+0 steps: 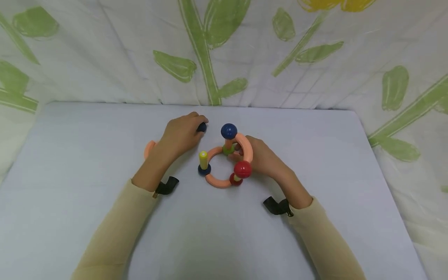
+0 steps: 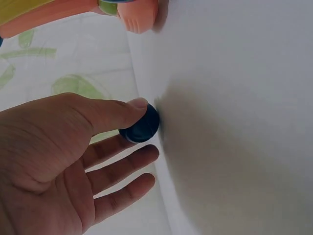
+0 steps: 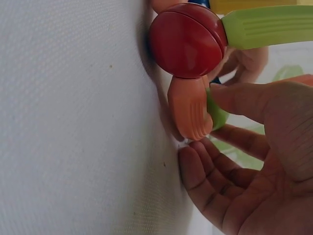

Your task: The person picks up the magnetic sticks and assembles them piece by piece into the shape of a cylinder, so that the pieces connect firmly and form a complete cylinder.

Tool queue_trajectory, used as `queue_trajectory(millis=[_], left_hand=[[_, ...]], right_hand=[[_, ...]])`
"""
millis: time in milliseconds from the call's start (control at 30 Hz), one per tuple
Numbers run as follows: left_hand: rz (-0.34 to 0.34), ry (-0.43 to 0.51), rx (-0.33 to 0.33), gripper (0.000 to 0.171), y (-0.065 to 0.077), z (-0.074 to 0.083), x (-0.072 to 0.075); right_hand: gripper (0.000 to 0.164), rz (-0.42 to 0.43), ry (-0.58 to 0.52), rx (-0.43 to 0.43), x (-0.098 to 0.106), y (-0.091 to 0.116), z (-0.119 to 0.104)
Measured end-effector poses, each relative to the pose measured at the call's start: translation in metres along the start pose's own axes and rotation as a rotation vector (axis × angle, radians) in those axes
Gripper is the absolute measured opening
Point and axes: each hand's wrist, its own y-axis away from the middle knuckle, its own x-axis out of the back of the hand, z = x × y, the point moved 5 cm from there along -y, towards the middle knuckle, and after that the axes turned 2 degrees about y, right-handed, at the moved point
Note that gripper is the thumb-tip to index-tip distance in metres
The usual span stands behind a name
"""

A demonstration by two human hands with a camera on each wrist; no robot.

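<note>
My left hand [image 1: 180, 134] pinches a dark blue ball [image 2: 143, 126] between thumb and index finger, close to the tabletop; its other fingers are spread. To its right stands a toy frame of balls and rods, with a ring of orange curved pieces [image 1: 217, 183] at its base. My right hand [image 1: 264, 157] holds the frame's far right side, thumb and fingers around the green ball [image 3: 218, 111] beside an orange curved piece [image 3: 190, 105]. A raised orange arc joins the upper blue ball [image 1: 229, 131] and upper red ball [image 1: 242, 169]. A yellow rod [image 1: 203, 160] rises from another blue ball [image 1: 204, 170].
Another orange curved piece [image 1: 149, 149] lies on the white table [image 1: 196, 233], partly hidden behind my left forearm. A white cloth [image 1: 122, 54] with a green leaf pattern hangs beyond the far table edge. Each wrist carries a black camera mount [image 1: 168, 186].
</note>
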Motion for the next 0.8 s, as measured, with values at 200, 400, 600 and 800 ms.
queue_trajectory(millis=[200, 400, 600, 800], left_hand=[[0.075, 0.134, 0.031, 0.043, 0.017, -0.013, 0.007], [0.161, 0.436, 0.044, 0.048, 0.042, -0.018, 0.019], [0.184, 0.602, 0.028, 0.044, 0.068, -0.007, 0.035], [0.226, 0.595, -0.123, 0.041, 0.092, 0.013, 0.049]], right_hand=[[0.024, -0.012, -0.015, 0.013, -0.003, -0.001, -0.001], [0.026, -0.007, -0.019, 0.004, 0.000, 0.001, -0.001], [0.026, -0.010, -0.021, -0.027, 0.003, 0.001, 0.002], [0.027, -0.026, -0.021, -0.031, -0.001, -0.001, 0.003]])
